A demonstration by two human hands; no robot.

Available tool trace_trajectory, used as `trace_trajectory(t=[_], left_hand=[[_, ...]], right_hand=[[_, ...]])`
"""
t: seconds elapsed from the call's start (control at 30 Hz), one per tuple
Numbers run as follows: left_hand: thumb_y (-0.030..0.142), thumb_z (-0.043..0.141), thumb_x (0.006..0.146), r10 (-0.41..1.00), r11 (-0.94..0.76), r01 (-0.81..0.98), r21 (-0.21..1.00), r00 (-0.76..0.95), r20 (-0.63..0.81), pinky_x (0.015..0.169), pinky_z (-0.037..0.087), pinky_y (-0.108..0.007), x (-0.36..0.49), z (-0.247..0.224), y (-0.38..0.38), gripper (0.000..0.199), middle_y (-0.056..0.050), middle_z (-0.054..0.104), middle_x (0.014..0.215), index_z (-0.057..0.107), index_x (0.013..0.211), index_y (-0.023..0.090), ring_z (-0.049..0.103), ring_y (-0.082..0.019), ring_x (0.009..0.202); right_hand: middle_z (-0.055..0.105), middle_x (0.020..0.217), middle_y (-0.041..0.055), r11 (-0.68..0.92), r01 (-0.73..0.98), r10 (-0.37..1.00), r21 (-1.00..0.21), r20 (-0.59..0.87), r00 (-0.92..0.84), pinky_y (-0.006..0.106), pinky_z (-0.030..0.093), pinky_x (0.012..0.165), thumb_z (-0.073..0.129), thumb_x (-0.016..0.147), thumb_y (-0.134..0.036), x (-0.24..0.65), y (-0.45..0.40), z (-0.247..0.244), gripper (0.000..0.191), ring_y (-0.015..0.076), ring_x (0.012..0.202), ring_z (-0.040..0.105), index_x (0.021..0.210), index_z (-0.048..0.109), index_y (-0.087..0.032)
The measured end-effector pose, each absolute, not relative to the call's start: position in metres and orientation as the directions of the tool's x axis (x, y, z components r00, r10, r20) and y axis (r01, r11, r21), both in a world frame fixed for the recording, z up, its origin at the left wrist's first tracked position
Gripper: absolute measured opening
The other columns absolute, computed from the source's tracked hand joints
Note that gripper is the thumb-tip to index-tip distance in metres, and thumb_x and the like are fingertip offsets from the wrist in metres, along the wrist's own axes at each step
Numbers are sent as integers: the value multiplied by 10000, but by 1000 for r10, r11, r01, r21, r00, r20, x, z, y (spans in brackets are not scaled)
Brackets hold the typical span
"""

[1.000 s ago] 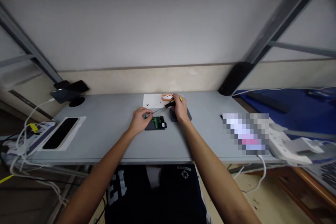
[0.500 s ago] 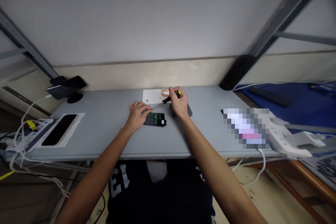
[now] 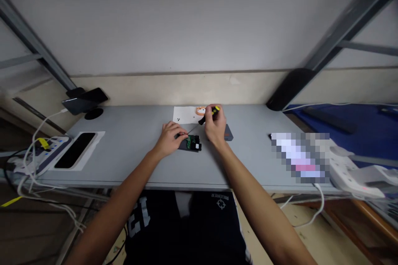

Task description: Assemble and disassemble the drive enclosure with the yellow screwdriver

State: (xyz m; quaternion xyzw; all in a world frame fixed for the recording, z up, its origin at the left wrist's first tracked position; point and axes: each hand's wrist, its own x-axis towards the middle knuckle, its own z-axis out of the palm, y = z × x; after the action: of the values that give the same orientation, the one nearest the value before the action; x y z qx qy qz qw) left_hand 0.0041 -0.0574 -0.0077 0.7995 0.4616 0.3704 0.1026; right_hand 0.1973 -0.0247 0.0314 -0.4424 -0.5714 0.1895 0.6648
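Note:
A green circuit board (image 3: 189,141) lies in a dark, flat housing (image 3: 188,149) on the grey table. My left hand (image 3: 168,140) is closed over its left end, with thumb and fingers near the screwdriver's tip; the exact contact is hidden. My right hand (image 3: 217,126) grips a screwdriver (image 3: 202,119) by its black and yellow handle. The thin shaft slants down to the left, ending by my left fingertips. A dark grey box-like piece (image 3: 229,132) sits beside and partly behind my right hand.
Behind the hands lies white paper (image 3: 184,114) with small dark bits and an orange-white animal-shaped item (image 3: 200,111). At left are a phone (image 3: 76,150), a power strip (image 3: 52,153) and a propped dark device (image 3: 85,101). A black cylinder (image 3: 289,89) and another power strip (image 3: 351,176) stand right.
The whole view has shifted slightly. My left hand has moved a little right over the housing, and its thumb now covers more of the board. My right hand still holds the screwdriver.

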Motion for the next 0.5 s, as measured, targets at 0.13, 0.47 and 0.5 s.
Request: trace_trajectory(t=[0.13, 0.47, 0.5], left_hand=[[376, 817, 855, 775, -632, 574, 521, 450, 444, 1147, 334, -465, 4, -2, -66, 564, -54, 643, 1402, 600, 1370, 299, 546, -281, 1329], [356, 881, 780, 796, -598, 585, 548, 512, 322, 1116, 354, -486, 11, -9, -68, 612, -48, 695, 1318, 619, 1332, 320, 615, -294, 1252], [348, 887, 771, 793, -603, 582, 546, 513, 329, 1111, 358, -484, 12, -8, -68, 616, -44, 697, 1310, 621, 1326, 324, 615, -294, 1248]], right_hand=[[580, 720, -4, 568, 307, 695, -763, 645, 318, 296, 437, 655, 543, 967, -509, 198, -28, 32, 289, 157, 660, 535, 881, 554, -234], [483, 625, -39, 540, 399, 674, -741, 665, 323, 292, 373, 606, 542, 956, -457, 203, -30, 31, 260, 147, 585, 442, 816, 517, -240], [495, 631, -35, 544, 409, 665, -733, 674, 322, 293, 375, 609, 542, 957, -457, 203, -31, 31, 258, 148, 588, 446, 819, 519, -240]])
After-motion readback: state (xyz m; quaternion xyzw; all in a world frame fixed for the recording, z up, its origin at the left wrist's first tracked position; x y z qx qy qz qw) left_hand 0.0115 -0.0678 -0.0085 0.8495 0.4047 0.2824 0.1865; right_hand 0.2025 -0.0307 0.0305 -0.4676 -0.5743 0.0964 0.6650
